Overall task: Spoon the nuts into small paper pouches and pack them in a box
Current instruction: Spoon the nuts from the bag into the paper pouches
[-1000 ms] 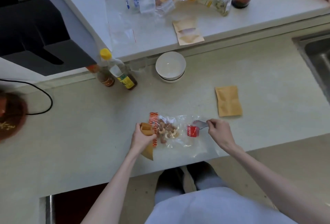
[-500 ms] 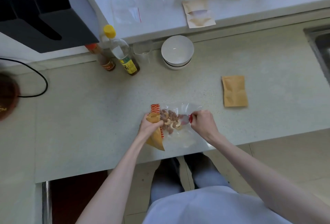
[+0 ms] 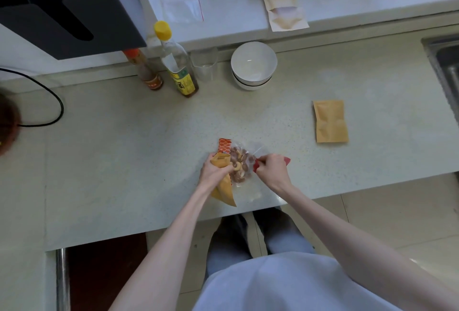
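Fingers [image 3: 224, 170] of the left hand [image 3: 213, 174] are wrapped tight around the neck of a brown paper pouch [image 3: 224, 186], its mouth gaping up toward the nuts [image 3: 239, 164] and its tail pointing back toward the counter [image 3: 124, 161] edge. Right beside them, touching that pouch mouth, sits the clear nut bag [image 3: 246, 161], with cashews and darker nuts heaped at its near-left corner and an orange patterned strip [image 3: 224, 145] just beyond the left knuckles. The right hand [image 3: 272, 170] is closed over something red [image 3: 257, 165] at the bag's right side, pinched between thumb and fingers; whether that is the spoon I cannot tell. A second pouch [image 3: 330, 122], flat and sealed-looking, lies well off past the right hand. Farther out from both hands stand stacked white bowls [image 3: 253, 65], a clear glass [image 3: 205, 67], a yellow-capped bottle [image 3: 177, 62] and a smaller red-capped bottle [image 3: 146, 70].
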Demonstrator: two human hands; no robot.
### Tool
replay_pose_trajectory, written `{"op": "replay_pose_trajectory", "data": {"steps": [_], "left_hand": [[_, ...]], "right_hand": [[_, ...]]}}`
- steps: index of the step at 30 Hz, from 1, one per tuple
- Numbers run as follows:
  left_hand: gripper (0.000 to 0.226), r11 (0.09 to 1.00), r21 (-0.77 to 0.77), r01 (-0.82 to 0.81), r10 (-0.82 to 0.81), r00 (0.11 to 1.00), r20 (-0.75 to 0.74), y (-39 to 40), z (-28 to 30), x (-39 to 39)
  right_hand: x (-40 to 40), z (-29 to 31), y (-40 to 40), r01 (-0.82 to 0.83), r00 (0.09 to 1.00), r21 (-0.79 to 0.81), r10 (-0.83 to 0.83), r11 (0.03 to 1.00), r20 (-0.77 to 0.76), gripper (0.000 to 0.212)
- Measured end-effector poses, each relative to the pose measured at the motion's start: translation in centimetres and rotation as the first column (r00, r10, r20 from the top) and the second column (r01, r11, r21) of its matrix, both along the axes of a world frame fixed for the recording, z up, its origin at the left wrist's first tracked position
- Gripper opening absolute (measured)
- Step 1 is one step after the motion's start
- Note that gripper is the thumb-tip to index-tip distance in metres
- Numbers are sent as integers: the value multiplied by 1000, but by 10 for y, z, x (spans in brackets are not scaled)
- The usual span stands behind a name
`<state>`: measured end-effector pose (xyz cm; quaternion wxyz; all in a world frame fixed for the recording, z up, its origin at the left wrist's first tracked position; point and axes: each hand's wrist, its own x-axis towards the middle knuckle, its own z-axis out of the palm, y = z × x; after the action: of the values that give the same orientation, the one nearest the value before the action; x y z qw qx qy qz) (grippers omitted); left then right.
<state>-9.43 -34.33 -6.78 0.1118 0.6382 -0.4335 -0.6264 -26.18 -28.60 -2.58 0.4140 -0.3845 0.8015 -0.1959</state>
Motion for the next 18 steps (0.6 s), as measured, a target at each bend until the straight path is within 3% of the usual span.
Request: {"op": "replay_pose_trajectory", "data": {"steps": [4,8,11,15,18], "left_hand": [[50,1000,19,1,-1,1000,-10,-2,1,4],[47,999,31,9,-9,1000,-18,-4,6,4],[46,999,45,3,-2,1000,-19,-4,7,5],[43,999,47,-8,9,1000,-21,-4,7,4],[43,999,42,-12,13,1000,-15,-3,7,3]], "right_hand": [[-5,-12,2,135,973,150,-160,979,165,21],[-15,-22,10,240,929,261,-299,935,218,25],[-25,-26,18,306,902,272,-370,912,224,29],[-36,-29,29,373,847,241,-434,896,305,16],[-45,-26,34,396,831,214,-448,893,330,25]]}}
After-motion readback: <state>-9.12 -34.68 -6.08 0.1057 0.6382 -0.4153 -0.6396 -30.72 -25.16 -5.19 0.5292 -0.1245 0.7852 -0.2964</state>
